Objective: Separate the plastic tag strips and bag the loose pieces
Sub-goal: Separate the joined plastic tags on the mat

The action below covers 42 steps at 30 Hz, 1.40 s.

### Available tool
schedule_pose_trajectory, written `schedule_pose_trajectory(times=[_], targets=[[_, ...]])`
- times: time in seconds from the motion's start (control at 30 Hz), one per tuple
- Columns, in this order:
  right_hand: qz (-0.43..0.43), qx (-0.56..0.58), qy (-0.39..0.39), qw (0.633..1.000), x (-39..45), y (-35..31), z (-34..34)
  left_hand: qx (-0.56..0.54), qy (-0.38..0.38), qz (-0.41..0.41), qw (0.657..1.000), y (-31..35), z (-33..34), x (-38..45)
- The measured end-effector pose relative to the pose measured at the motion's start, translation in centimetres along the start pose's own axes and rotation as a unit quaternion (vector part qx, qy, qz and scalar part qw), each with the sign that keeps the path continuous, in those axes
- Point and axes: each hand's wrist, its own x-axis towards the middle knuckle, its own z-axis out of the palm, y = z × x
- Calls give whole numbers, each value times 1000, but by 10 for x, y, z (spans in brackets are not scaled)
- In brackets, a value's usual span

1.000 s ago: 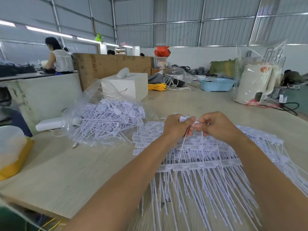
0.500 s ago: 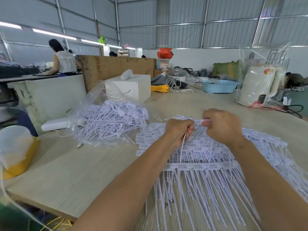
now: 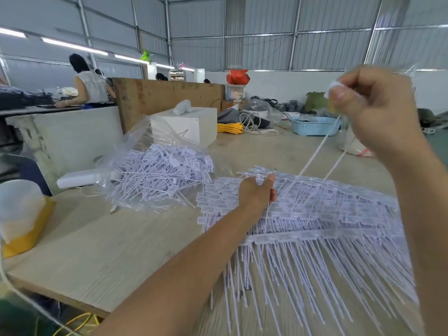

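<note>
A wide heap of joined white plastic tag strips (image 3: 327, 214) lies on the wooden table (image 3: 109, 251) in front of me. My left hand (image 3: 258, 192) sits on the heap's far left part, its fingers curled round a strip whose thin tail hangs below. My right hand (image 3: 363, 105) is raised high at the upper right and pinches the heads of pulled-off tags (image 3: 315, 151), whose long tails slant down to the heap. To the left, a clear plastic bag (image 3: 155, 170) lies open, full of loose tags.
A white box (image 3: 191, 127) stands behind the bag, yellow cord (image 3: 229, 128) and a blue basket (image 3: 315, 126) farther back. A white and yellow object (image 3: 21, 219) sits at the left table edge. A person works at a far bench (image 3: 87, 86).
My right hand has risen up and to the right, away from my left hand, drawing tags off the strip. My left hand has stayed on the heap.
</note>
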Motion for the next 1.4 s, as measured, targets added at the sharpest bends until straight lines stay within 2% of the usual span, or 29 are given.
schedule_pose_trajectory(times=[0.07, 0.13, 0.2, 0.27, 0.33, 0.47, 0.57, 0.7, 0.87, 1.07, 1.17, 1.23, 1.27, 1.3, 1.33, 1.4], targets=[[44, 26, -24, 998, 8, 0, 4, -16, -15, -23, 1000, 8, 0, 0], [144, 59, -104, 982, 7, 6, 17, -94, -23, -27, 995, 22, -2, -2], [212, 28, -201, 956, -4, 16, 34, -206, -13, -2, 979, 41, -8, -4], [243, 21, -250, 937, -18, 27, 52, -303, 16, 38, 952, 60, -21, -1], [264, 50, -270, 924, -29, 35, 73, -309, 68, 79, 945, 74, -41, 2], [278, 68, -305, 908, -38, 38, 120, -137, 168, 96, 971, 65, -90, 19], [272, 68, -319, 905, -38, 32, 159, 14, 224, 78, 971, 48, -132, 34], [253, 66, -364, 894, -38, 24, 200, 158, 221, 54, 961, 43, -177, 49], [253, 50, -401, 879, -48, 31, 220, 365, 271, 81, 887, 43, -201, 70], [252, 65, -384, 886, -58, 44, 219, 417, 279, 81, 861, 31, -197, 88], [260, 71, -376, 887, -59, 41, 216, 511, 324, 72, 793, 26, -187, 87], [272, 84, -370, 884, -57, 41, 212, 525, 371, 125, 756, 26, -174, 80], [274, 85, -375, 882, -55, 41, 208, 507, 383, 170, 753, 28, -165, 74], [273, 84, -384, 878, -52, 40, 204, 478, 370, 208, 769, 31, -157, 69], [272, 84, -392, 875, -49, 40, 198, 440, 323, 232, 805, 36, -149, 63], [273, 88, -385, 877, -41, 39, 183, 395, 167, 208, 879, 46, -129, 51]])
